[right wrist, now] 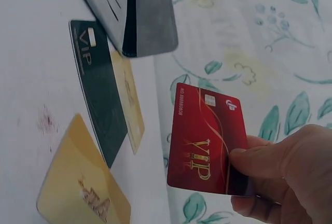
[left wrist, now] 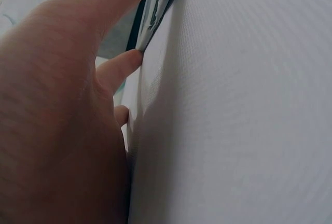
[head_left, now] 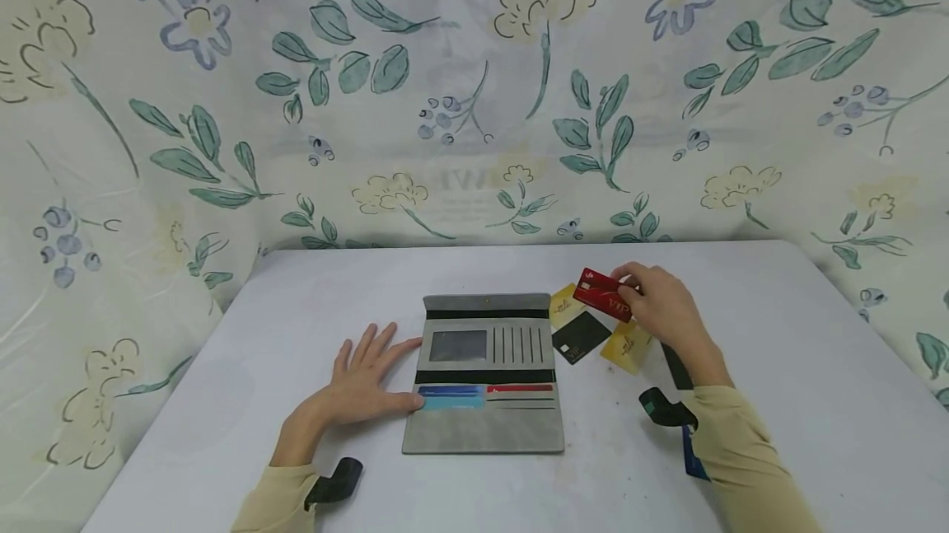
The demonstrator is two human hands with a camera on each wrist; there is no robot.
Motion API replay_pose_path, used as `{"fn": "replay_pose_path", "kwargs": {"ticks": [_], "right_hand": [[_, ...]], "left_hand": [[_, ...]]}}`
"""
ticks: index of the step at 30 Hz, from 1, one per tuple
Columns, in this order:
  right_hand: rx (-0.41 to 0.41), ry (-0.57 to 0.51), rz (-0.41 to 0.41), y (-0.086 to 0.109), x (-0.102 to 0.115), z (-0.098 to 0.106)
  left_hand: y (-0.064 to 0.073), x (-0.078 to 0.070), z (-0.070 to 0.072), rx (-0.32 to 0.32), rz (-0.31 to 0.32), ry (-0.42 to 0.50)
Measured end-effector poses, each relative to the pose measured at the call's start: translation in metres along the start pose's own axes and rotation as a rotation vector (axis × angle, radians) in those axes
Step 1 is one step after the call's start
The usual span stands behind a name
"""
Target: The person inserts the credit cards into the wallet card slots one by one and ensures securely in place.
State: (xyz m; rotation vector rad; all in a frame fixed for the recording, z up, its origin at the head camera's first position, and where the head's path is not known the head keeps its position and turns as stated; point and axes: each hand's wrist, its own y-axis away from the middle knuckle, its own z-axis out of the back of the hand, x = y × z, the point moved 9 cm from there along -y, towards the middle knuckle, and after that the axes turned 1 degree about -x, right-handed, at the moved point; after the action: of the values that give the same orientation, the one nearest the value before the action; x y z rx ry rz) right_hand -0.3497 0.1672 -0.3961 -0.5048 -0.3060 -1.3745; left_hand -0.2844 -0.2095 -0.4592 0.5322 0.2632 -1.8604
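A grey wallet (head_left: 482, 436) lies unfolded on the white table, with blue cards (head_left: 450, 402) in its lower left slots and a red card edge (head_left: 519, 389) showing in a lower right slot. Fingers spread, my left hand (head_left: 359, 389) rests at the wallet's left edge, the thumb on its lower part. My right hand (head_left: 667, 310) pinches a red VIP card (right wrist: 199, 146) by one end, between thumb and fingers. Below that card, a black VIP card (head_left: 582, 338) and two gold cards (head_left: 627, 348) lie beside the wallet's right edge.
Partly under the right forearm lie a blue card (head_left: 693, 457) and a dark card (head_left: 676, 368). Each wrist wears a black camera mount (head_left: 337, 479). A flowered cloth (head_left: 474, 105) hangs behind the table (head_left: 245, 401) and along its sides.
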Motion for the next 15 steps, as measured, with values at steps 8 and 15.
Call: {"fn": "replay_pose_path", "kwargs": {"ticks": [8,15], "right_hand": [[0.02,-0.058,0.074,0.004,0.026,-0.012],[0.085,-0.143,0.101,0.007,0.043,-0.023]], "left_hand": [[0.0,0.001,-0.001,-0.004,0.0,-0.004],[-0.001,0.001,-0.001,-0.001,0.008,-0.009]]}}
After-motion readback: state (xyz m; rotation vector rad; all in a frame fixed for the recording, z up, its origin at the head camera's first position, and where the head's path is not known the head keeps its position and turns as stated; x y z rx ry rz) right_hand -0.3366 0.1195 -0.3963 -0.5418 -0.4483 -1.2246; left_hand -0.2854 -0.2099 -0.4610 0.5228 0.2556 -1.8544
